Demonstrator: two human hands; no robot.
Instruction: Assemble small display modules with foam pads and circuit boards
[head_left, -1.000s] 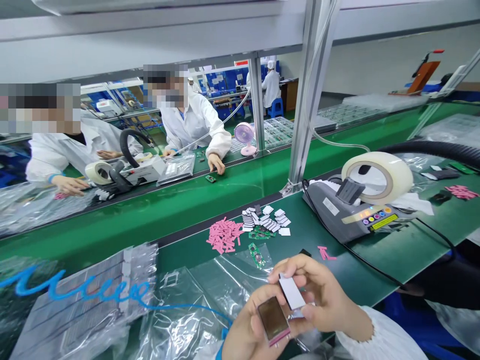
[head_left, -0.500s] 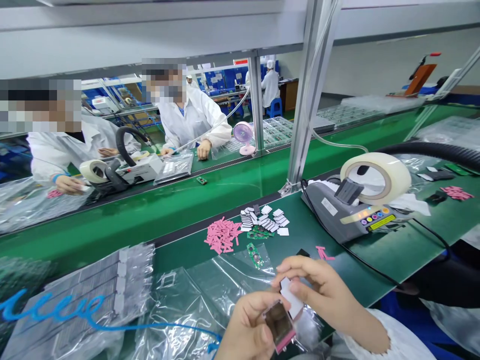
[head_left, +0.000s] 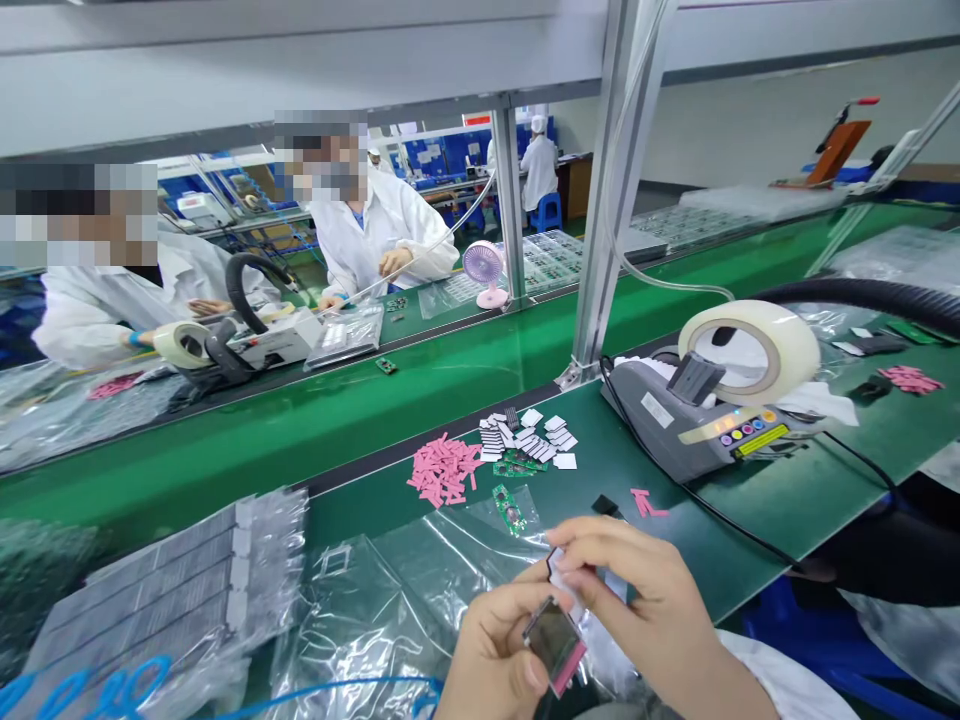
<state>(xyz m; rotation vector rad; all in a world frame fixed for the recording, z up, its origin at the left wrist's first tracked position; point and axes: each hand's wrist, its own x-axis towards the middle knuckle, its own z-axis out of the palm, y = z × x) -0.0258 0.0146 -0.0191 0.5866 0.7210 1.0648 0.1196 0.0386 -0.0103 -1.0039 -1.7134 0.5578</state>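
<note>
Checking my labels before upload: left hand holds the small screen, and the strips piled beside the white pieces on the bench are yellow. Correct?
Not quite: the head view shows that the piled strips beside the white pieces on the bench are pink, not yellow. The left hand does hold the small screen.

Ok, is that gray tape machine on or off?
On, it looks like: the gray tape machine has a small blue light and orange glow showing near its round buttons.
</note>
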